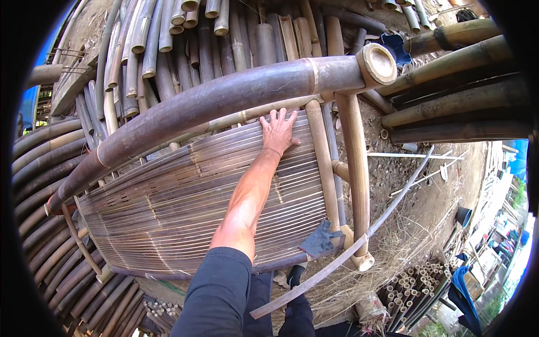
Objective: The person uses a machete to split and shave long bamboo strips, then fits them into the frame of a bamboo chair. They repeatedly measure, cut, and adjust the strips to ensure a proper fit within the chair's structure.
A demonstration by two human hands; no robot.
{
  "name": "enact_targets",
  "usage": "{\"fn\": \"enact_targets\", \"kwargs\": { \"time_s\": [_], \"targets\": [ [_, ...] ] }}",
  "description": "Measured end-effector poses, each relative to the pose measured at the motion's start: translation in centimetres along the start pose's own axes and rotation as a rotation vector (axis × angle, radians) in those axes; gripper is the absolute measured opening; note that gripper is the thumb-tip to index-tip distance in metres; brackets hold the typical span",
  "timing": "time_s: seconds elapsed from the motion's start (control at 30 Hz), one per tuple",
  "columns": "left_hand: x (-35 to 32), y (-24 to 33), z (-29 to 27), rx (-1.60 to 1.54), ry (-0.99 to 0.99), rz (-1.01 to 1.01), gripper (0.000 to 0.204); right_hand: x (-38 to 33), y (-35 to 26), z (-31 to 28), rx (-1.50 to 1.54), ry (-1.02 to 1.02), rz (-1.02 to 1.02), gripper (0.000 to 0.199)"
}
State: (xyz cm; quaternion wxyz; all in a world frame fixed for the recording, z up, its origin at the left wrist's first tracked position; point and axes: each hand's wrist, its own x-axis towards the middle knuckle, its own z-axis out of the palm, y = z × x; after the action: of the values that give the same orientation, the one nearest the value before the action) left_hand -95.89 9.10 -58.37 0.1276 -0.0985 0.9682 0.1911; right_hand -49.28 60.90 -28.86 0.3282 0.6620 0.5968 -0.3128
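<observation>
Bamboo slats [168,209] lie beneath our left hand [277,133], which we spread palm-down, digits apart; a grey glove [319,238] rests at their near right corner.

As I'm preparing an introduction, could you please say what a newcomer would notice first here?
The thick dark bamboo pole arching across the picture's upper middle would probably catch the eye first. Below it, the left hand lies spread on the slatted bamboo panel's far right part.

Brown earthen ground [415,194] is strewn with dry yellow straw [401,247] at right. Long dark-brown bamboo poles [51,165] are stacked at left; grey-brown bamboo lengths [152,49] are piled far off, lit by daylight.
</observation>
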Motion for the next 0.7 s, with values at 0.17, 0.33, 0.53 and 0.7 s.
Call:
{"fn": "enact_targets", "kwargs": {
  "time_s": [0.17,0.33,0.53,0.7],
  "targets": [
    [0.0,0.8,-0.9,0.007,-0.028,-0.022,0.097,-0.1,0.0,0.6,0.008,-0.012,0.008,0.035],
    [0.0,-1.2,-0.5,-0.082,0.075,0.016,0.067,0.1,-0.1,1.0,0.007,-0.025,-0.013,0.036],
    [0.7,-4.8,0.5,0.238,0.228,0.156,0.029,-0.3,0.9,1.2,0.028,-0.034,-0.025,0.037],
    [-3.3,-8.7,-4.6,0.075,0.208,0.129,0.029,-0.6,2.3,1.8,0.082,-0.048,-0.026,0.037]
  ]
}}
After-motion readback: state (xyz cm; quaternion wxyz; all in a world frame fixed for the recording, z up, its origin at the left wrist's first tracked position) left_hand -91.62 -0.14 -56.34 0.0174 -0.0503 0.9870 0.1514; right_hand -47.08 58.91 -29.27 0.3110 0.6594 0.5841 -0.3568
